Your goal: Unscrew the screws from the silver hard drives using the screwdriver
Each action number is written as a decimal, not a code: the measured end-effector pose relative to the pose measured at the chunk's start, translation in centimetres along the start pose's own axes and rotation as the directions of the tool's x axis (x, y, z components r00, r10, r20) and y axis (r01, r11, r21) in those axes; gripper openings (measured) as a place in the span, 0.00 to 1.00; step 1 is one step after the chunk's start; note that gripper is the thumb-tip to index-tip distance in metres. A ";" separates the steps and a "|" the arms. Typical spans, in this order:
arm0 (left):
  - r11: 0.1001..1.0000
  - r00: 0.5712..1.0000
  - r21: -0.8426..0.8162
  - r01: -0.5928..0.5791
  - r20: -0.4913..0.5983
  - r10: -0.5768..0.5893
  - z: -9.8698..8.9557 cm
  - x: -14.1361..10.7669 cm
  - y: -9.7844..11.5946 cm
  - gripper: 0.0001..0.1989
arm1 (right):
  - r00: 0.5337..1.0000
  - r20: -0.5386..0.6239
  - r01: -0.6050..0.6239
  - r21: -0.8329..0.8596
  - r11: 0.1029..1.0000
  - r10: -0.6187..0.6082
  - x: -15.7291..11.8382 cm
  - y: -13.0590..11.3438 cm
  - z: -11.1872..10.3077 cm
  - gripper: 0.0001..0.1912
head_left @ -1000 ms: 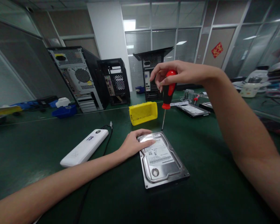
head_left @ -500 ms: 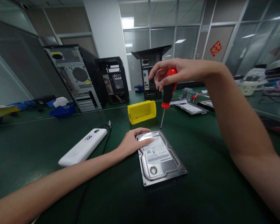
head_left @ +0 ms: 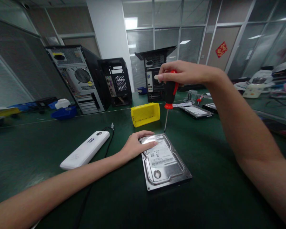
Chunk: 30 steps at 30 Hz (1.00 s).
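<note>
A silver hard drive (head_left: 165, 163) with a white label lies flat on the dark green table (head_left: 212, 197). My left hand (head_left: 137, 145) grips its far left corner, thumb on the label and fingers over the far edge. Above the drive, my right hand (head_left: 178, 73) is closed round the handle of a red and black screwdriver (head_left: 169, 95). The screwdriver stands nearly upright, its tip at the drive's far right corner. Beyond the left hand stands a yellow plastic bin (head_left: 145, 115) on its side.
A white power bank (head_left: 85, 151) with a black cable lies at the left. Computer cases (head_left: 90, 76) stand at the back. Another hard drive (head_left: 195, 111) lies at the back right, and a blue bin (head_left: 64, 113) at the back left.
The fingers of my right hand have changed their hold on the screwdriver handle, now folded closer together. The handle has tilted slightly left. My left hand and the drive stay in place.
</note>
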<state>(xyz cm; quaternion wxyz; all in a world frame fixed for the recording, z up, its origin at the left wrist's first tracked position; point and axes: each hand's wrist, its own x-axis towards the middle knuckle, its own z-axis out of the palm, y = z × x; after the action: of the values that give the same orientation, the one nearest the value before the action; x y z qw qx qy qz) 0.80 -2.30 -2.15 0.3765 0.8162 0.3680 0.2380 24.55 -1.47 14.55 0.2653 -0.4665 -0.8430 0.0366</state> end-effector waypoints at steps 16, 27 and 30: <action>1.000 1.000 -0.013 -0.001 0.001 0.001 -0.2 -0.1 0.5 0.24 | 0.985 0.052 0.161 0.091 0.983 -0.166 0.2 0.0 0.0 0.10; 1.000 1.000 -0.016 -0.010 -0.008 0.010 0.0 0.1 -0.2 0.25 | 0.995 0.010 0.101 0.068 0.993 -0.102 -0.1 0.9 -0.3 0.16; 1.000 1.000 -0.017 -0.008 -0.005 0.008 0.0 0.1 -0.3 0.26 | 0.996 -0.040 0.085 0.006 0.996 -0.085 0.1 1.1 -0.1 0.17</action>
<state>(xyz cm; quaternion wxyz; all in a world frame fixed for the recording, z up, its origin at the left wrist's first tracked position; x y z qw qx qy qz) 0.75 -2.10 -2.43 0.3815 0.8140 0.3634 0.2445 25.39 -0.79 14.33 0.2853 -0.4297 -0.8565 0.0192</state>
